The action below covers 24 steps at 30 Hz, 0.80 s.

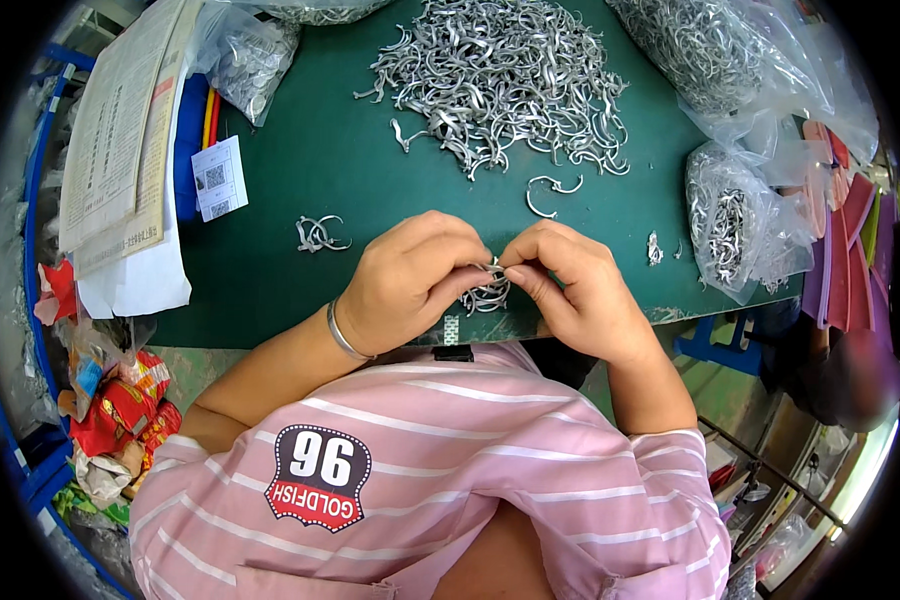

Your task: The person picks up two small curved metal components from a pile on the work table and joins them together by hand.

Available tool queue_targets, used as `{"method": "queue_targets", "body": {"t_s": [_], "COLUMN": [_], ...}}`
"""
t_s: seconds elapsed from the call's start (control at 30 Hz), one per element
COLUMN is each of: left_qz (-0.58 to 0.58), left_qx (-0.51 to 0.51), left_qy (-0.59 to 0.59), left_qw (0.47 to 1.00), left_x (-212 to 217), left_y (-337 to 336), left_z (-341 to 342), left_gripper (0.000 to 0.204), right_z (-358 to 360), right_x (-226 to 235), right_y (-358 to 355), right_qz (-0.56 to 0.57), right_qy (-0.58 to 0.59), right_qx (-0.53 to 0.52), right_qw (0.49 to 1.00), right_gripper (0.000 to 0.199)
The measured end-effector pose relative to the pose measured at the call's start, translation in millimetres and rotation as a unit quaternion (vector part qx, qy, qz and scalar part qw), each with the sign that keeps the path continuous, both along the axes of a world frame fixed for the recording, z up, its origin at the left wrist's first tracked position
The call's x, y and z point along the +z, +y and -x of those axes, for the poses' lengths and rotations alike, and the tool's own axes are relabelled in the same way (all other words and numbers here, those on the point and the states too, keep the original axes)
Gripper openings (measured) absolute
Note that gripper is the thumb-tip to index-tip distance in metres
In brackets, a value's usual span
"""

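Observation:
My left hand [410, 275] and my right hand [577, 292] meet near the table's front edge. Thumbs and fingertips of both pinch a small curved silver metal piece [494, 268]. Just beneath the fingertips lies a small bunch of similar curved pieces [485, 296], partly hidden by my hands. Beyond my right hand are a few loose curved pieces [550, 192] lying in an open hoop. Another little cluster of curved pieces [318, 234] sits to the left of my left hand. A large heap of the same silver pieces [515, 85] covers the far middle of the table.
The green tabletop [280, 285] carries plastic bags of metal pieces [727, 225] at the right and far left. Newspapers [120, 150] and a printed card [218, 178] lie on the left. Coloured strips [855, 250] hang at the right; a blue frame [35, 200] stands left.

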<state>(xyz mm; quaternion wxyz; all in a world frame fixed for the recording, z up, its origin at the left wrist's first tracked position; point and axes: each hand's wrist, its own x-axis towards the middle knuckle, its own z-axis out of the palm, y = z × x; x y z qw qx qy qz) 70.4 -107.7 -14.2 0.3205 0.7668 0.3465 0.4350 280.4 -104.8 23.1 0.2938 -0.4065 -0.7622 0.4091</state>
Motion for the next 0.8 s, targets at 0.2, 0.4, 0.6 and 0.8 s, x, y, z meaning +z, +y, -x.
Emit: {"method": "queue_targets", "body": {"t_s": [0.2, 0.4, 0.6, 0.8], "left_qz": [0.008, 0.033, 0.014, 0.076], "left_qx": [0.057, 0.067, 0.078, 0.084], "left_qy": [-0.005, -0.022, -0.032, -0.054], "left_qw": [0.998, 0.997, 0.996, 0.992], "left_x": [-1.0, -0.6, -1.4, 0.2], "left_y": [-0.5, -0.4, 0.9, 0.6], "left_z": [0.4, 1.3, 1.4, 0.2], "left_gripper": [0.012, 0.014, 0.014, 0.012], "right_z": [-5.1, -19.6, -10.1, -15.2], "right_x": [-0.6, -26.3, -22.0, -37.9], "right_y": [22.7, 50.6, 33.3, 31.0], "right_qz": [-0.095, -0.254, -0.257, -0.276], "right_qy": [-0.102, -0.269, -0.167, -0.143], "right_qx": [-0.048, -0.117, -0.128, -0.132], "right_qw": [0.989, 0.922, 0.943, 0.941], "right_gripper": [0.007, 0.012, 0.016, 0.02]}}
